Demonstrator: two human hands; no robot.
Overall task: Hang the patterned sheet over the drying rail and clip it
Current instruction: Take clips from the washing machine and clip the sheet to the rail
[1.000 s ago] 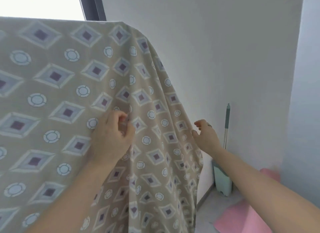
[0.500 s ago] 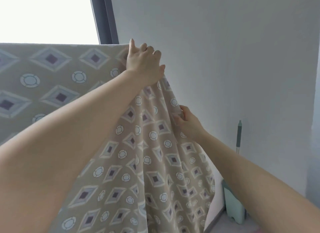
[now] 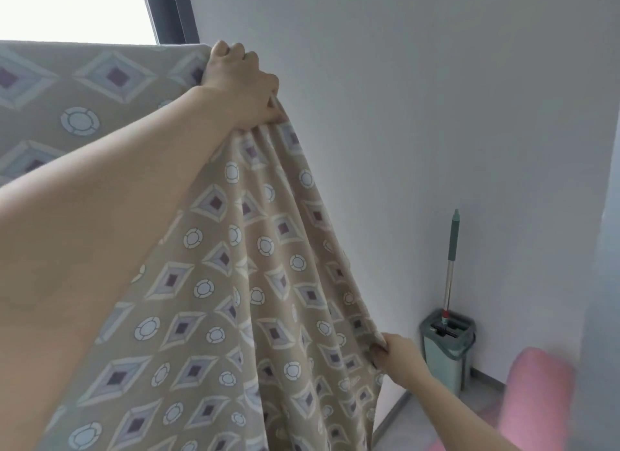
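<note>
Low on the right, the right hand pinches the hanging edge of the patterned sheet, fingers curled on the cloth. Higher and farther, the left hand clutches bunched cloth at the right end of the sheet's top fold (the rail beneath is hidden). Far right, a mop stands in its bucket by the wall.

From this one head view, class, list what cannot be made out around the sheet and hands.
Drying rail: head view, covered by the patterned sheet.
Left hand fingertips: head view, curled behind the sheet's top edge.
Sheet's hem: head view, cut off by the bottom edge.
Pink object: head view, blurred, cut off bottom right.
</note>
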